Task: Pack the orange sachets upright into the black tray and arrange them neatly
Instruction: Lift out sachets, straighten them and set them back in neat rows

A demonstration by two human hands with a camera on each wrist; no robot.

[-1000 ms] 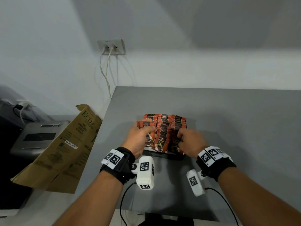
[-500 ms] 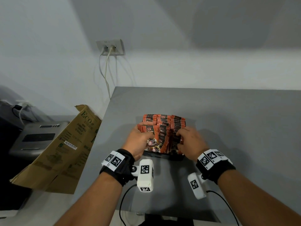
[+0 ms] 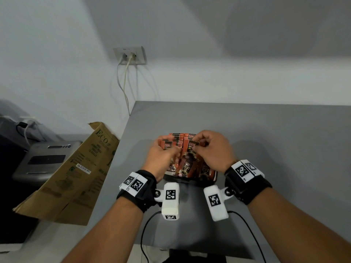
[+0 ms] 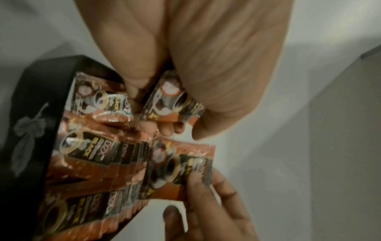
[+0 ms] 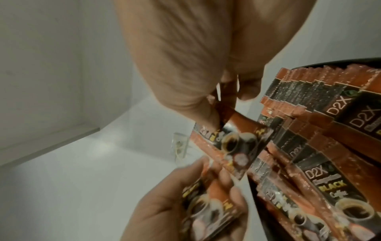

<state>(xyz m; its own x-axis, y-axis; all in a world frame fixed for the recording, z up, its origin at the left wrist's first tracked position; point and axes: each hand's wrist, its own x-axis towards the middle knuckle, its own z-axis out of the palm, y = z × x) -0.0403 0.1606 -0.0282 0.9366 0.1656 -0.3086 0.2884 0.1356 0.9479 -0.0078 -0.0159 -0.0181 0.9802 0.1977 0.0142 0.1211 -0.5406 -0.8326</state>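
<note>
Glossy orange foil sachets point(image 3: 187, 164), flat with crimped edges, stand packed in rows inside the black tray point(image 4: 31, 117) on the grey tabletop point(image 3: 275, 149). Left hand point(image 3: 161, 158) grips a few sachets in curled fingers; right hand point(image 3: 214, 150) pinches one sachet point(image 5: 233, 138) by its top edge, just above the rows.

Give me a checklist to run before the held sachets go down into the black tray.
1. Left hand grips a sachet: ok.
2. Right hand pinches a sachet: ok.
3. Held sachets upright: not ok, both tilted.
4. Packed sachets in neat rows in the black tray: not ok, front ones lean.
5. Free slot in the tray: cannot tell, hands cover it.
</note>
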